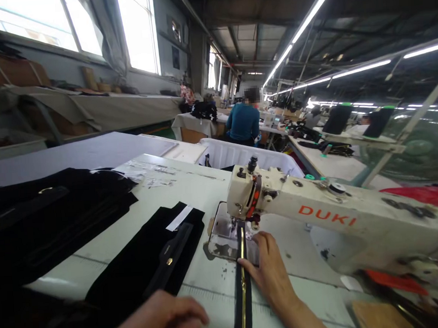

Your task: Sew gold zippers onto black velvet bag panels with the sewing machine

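On the pale green sewing table [202, 192], the long black zipper strip with gold metal teeth [243, 301] runs from beneath the cream metal sewing machine [288, 204] toward the near edge; the spread right hand [270, 269] lays its thumb across it. The left hand [165, 316] (blurred, fingers curled, grip impossible to tell) is nearer that edge.
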### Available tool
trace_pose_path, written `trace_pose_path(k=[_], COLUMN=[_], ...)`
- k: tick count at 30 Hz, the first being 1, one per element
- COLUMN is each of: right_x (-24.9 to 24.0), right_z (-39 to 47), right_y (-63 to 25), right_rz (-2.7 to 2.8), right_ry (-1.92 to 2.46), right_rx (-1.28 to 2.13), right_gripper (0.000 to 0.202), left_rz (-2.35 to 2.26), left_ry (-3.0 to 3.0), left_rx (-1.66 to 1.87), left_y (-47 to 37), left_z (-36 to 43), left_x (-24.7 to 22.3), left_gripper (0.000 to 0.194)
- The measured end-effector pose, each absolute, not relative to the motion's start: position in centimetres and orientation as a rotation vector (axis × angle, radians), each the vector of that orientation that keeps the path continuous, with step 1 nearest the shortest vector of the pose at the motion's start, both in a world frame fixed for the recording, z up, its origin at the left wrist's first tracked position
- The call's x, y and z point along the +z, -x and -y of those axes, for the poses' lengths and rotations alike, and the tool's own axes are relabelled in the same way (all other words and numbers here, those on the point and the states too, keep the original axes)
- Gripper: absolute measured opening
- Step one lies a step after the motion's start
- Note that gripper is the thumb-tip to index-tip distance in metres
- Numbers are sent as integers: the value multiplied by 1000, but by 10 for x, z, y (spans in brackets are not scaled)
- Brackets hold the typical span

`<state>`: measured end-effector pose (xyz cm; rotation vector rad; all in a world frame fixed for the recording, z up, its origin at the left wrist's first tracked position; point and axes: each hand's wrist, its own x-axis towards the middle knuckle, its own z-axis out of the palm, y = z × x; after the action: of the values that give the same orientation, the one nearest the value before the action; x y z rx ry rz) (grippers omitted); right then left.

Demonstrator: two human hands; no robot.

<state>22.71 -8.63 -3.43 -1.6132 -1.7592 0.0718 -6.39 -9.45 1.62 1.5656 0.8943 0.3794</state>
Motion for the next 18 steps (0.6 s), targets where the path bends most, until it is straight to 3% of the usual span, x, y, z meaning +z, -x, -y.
trace_pose_path(k=[4, 8, 11, 18], right_x=[-29, -19, -16, -21], right_z=[81, 79, 82, 83], right_y=[-231, -231, -230, -216], right_rz=[2166, 2270, 2241, 2145], right_ry=[1514, 1519, 1493, 1528], right_rx=[-56, -55, 57, 168], right_gripper=[41, 35, 37, 44], left_rz=[-1040, -878, -850, -846], left_ry=[-2423, -2550, -2494, -2284], left_rx=[610, 506, 476, 610], left_y=[75, 57, 46, 0], left_z=[-23, -102, -106, -66], left_x=[32, 12, -4, -15], left_gripper=[38, 47, 32, 33])
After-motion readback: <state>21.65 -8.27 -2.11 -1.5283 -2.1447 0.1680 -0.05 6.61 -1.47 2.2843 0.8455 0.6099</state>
